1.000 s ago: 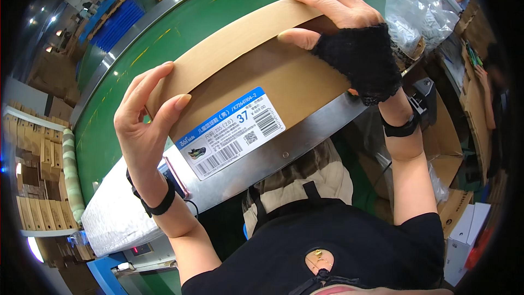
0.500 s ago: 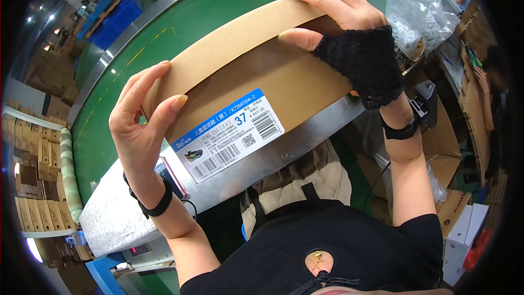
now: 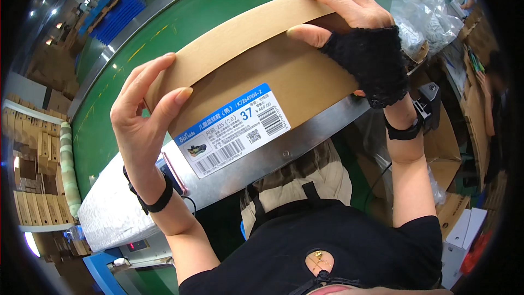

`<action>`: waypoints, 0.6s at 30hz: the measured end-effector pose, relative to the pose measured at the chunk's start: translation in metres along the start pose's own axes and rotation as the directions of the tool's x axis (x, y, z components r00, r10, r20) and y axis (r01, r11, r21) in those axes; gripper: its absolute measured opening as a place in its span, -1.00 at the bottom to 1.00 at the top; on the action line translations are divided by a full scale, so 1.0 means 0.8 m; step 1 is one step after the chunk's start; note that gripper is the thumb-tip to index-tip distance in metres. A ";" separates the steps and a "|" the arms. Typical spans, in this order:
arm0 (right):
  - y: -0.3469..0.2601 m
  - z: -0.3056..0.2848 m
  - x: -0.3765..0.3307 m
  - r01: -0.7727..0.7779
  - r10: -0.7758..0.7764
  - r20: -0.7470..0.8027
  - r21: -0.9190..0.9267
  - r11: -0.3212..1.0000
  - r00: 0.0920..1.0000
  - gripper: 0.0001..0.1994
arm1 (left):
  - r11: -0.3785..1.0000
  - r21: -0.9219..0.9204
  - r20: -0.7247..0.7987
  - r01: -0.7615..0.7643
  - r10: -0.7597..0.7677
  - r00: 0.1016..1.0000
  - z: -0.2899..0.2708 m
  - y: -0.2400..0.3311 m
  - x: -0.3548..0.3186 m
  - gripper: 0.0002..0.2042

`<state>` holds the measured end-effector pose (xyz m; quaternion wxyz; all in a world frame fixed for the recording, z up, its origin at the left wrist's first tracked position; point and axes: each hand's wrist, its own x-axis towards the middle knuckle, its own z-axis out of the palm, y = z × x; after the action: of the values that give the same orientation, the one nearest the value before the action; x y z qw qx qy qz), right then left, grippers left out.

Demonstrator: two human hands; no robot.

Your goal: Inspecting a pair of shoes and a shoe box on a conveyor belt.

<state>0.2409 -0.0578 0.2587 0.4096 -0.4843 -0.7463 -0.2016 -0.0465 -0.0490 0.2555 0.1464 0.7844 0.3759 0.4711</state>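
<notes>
A brown cardboard shoebox (image 3: 316,76) is between my hands above the metal edge of the green work surface. Its lid (image 3: 234,33) forms a raised strip along the far top, with a dark gap under it at the right. On the side facing me is a white label (image 3: 234,131) with a blue band, a small shoe picture and barcodes. My left hand (image 3: 143,104) grips the left end, fingers over the lid and thumb on the side. In a black fingerless glove, my right hand (image 3: 360,22) grips the right end, fingertips on the lid's top and thumb beneath its edge.
Beyond the box runs a green conveyor-like surface (image 3: 218,0) with a metal rim. A phone (image 3: 173,173) lies beside my left wrist, near a silvery wrapped surface (image 3: 117,207). Clear plastic bags (image 3: 426,22) stand at the far right. Stacked boxes (image 3: 41,180) fill the left.
The shoebox and both hands have shifted slightly to the right and a little away from me. My grip looks the same.
</notes>
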 end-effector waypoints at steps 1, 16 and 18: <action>-0.002 -0.001 0.000 -0.020 0.020 0.012 0.022 1.000 1.000 -0.56 | 1.000 0.005 -0.004 0.008 -0.008 1.000 0.000 0.002 -0.001 -0.60; 0.002 0.004 0.000 -0.007 0.009 0.044 -0.041 0.999 0.999 -0.55 | 0.996 -0.092 0.007 0.006 -0.006 1.000 0.001 -0.004 0.002 -0.63; 0.005 0.003 0.000 0.002 -0.001 0.048 -0.030 1.000 0.999 -0.56 | 0.994 -0.113 0.010 0.009 -0.008 1.000 0.002 -0.003 0.003 -0.63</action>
<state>0.2437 -0.0541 0.2570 0.3844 -0.4946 -0.7530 -0.2014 -0.0456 -0.0455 0.2550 0.1945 0.7756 0.3513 0.4871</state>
